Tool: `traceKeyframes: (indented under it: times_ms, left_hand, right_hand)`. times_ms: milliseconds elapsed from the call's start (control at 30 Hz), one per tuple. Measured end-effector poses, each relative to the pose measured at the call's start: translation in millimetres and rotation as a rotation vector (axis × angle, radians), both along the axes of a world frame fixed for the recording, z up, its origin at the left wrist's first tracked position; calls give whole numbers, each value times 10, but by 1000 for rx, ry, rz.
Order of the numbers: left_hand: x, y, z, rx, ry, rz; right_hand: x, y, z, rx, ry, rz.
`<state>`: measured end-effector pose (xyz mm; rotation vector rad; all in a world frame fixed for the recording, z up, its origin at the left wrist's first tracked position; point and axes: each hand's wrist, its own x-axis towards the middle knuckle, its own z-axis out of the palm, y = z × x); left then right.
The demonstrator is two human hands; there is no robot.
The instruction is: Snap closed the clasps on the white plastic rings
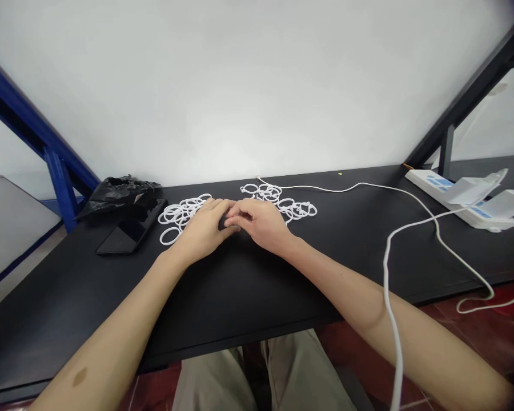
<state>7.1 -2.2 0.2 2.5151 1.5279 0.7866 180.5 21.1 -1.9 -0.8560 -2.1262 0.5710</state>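
My left hand [208, 226] and my right hand [260, 221] meet at their fingertips above the black table [223, 291]. Each has its fingers closed in a pinch, and whatever lies between them is hidden or too small to make out. A heap of plain white rings [169, 235] lies beside my left hand, partly covered by it. Beyond and to the right of my right hand, a second group of white rings [298, 211] rests on the tabletop, with small knots or tabs on some of them.
A black phone or tablet [124, 235] lies at the left, against a crumpled black plastic bag [113, 194]. White devices with blue labels [458, 197] stand at the right. One white cable [411, 197] runs along the back; another crosses over my right forearm. Angled metal posts flank the table.
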Motion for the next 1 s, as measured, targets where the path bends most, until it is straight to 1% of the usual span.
traceKeyframes:
  times_ms: [167,300,433,500,600,700,767,833,900,1000]
  left_hand:
    - [7,-8,15,20,-25,-35]
    - [-16,3,-2,47,-32,-47]
    - [-32,8,-13,85,-35,-52]
    - [-36,9,-14,92,-23,-36]
    - [-55,24,-20,99,8,60]
    - [-100,52,-33,106,65,227]
    - [-138,69,-45,112,122,350]
    - [-175,77,-59,114,181,458]
    - [-203,79,-76,105,232,531]
    - [-223,76,-98,87,285,573]
  right_hand:
    - [-21,1,-7,-71,83,-25]
    - [-39,14,-25,-102,115,-23]
    - [-53,7,-37,-91,137,-8]
    - [-51,-4,-19,-66,111,-10]
    - [-20,4,36,-23,48,-65]
    - [54,71,74,60,-16,-255]
    - [113,135,63,146,-141,-389]
    - [164,189,22,185,-329,-476]
    - [195,219,-28,169,-473,-503]
    - [203,221,-74,143,-574,-494]
